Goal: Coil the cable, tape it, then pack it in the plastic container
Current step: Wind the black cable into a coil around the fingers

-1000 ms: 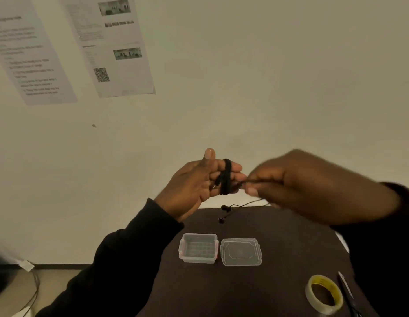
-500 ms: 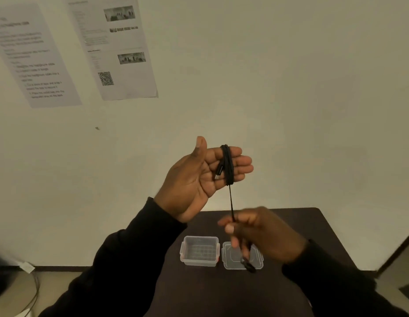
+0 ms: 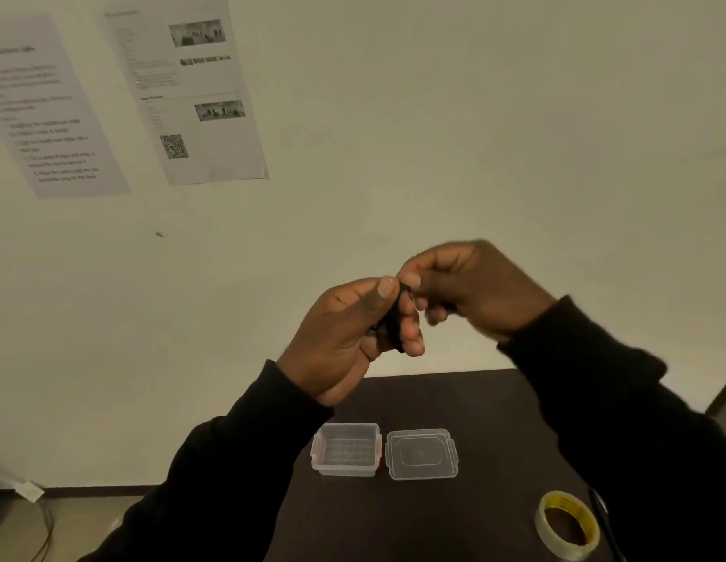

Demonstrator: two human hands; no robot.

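My left hand (image 3: 345,338) holds the black cable (image 3: 393,322) wound around its fingers, the coil's long axis near upright, while my right hand (image 3: 470,290) pinches its top end, above a dark table (image 3: 495,407) by a pale wall (image 3: 474,115), with the open plastic container (image 3: 345,450) near the table's far edge.

wall sheets (image 3: 61,115) | print blurred, unreadable | QR code (image 3: 174,146)

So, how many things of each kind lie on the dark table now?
Clear plastic container: 1
Clear lid: 1
Tape roll: 1
Dark pen-like item, partly hidden: 1
Total: 4
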